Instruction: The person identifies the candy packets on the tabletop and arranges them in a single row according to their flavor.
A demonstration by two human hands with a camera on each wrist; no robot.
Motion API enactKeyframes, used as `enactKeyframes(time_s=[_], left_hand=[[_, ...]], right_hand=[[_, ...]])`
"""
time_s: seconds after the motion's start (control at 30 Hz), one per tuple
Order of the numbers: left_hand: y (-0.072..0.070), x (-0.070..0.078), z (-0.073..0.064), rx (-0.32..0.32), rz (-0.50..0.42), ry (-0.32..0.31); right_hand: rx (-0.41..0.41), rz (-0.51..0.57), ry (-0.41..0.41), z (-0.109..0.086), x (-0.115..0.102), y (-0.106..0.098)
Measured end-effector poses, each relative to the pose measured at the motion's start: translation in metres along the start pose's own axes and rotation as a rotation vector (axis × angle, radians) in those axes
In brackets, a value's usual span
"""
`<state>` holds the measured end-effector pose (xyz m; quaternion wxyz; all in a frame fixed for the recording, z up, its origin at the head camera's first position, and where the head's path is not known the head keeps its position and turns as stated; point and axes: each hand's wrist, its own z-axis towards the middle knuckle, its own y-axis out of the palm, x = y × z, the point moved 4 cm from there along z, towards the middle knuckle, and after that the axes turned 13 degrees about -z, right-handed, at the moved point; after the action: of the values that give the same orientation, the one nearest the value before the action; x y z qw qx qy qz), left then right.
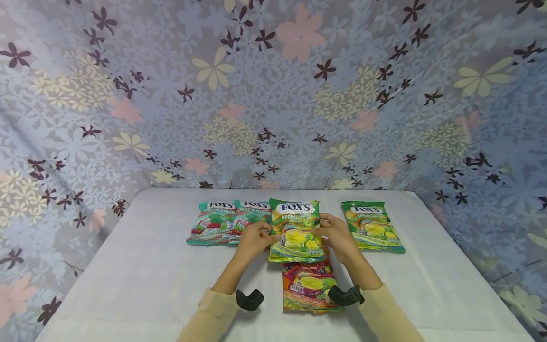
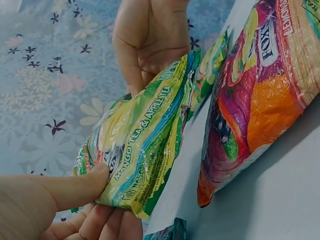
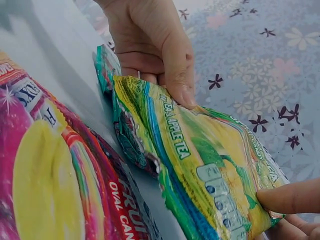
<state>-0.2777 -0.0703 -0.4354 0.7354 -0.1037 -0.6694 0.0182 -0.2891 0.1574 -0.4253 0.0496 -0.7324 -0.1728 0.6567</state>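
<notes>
Both hands hold a green and yellow Fox's Spring Tea candy bag (image 1: 296, 232) by its two sides, tilted up above the table. The left hand (image 1: 255, 240) pinches its left edge, thumb on the front and fingers behind, as the left wrist view shows. On the opposite edge, the right hand (image 1: 337, 236) pinches it the same way, its thumb (image 3: 275, 197) pressed on the printed face. Below the held bag lies a red and purple Fruits candy bag (image 1: 309, 289), its top partly hidden. The back of the Spring Tea bag is mostly out of sight.
Two teal Mint Blossom candy bags (image 1: 211, 225) lie overlapping left of the hands. Another Spring Tea bag (image 1: 373, 227) lies to the right. All rest on a white-covered table (image 1: 141, 270), with flowered cloth (image 1: 273, 95) hanging behind and at both sides.
</notes>
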Motion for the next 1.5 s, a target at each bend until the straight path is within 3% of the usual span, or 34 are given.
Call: enactKeyframes(time_s=[0.33,1.07,1.27,1.5], left_hand=[[-0.002,0.001,0.000,-0.012,0.011,0.025],[-0.002,0.002,-0.001,-0.027,0.011,0.016],[0.000,0.000,0.008,-0.016,0.077,-0.019],[0.007,-0.001,0.029,0.035,0.170,-0.027]], right_hand=[[-0.003,0.010,-0.007,-0.002,0.001,0.000],[-0.003,0.013,-0.025,-0.001,0.002,-0.001],[0.003,-0.025,-0.014,0.010,0.005,-0.002],[0.040,-0.070,0.026,0.031,0.008,-0.007]])
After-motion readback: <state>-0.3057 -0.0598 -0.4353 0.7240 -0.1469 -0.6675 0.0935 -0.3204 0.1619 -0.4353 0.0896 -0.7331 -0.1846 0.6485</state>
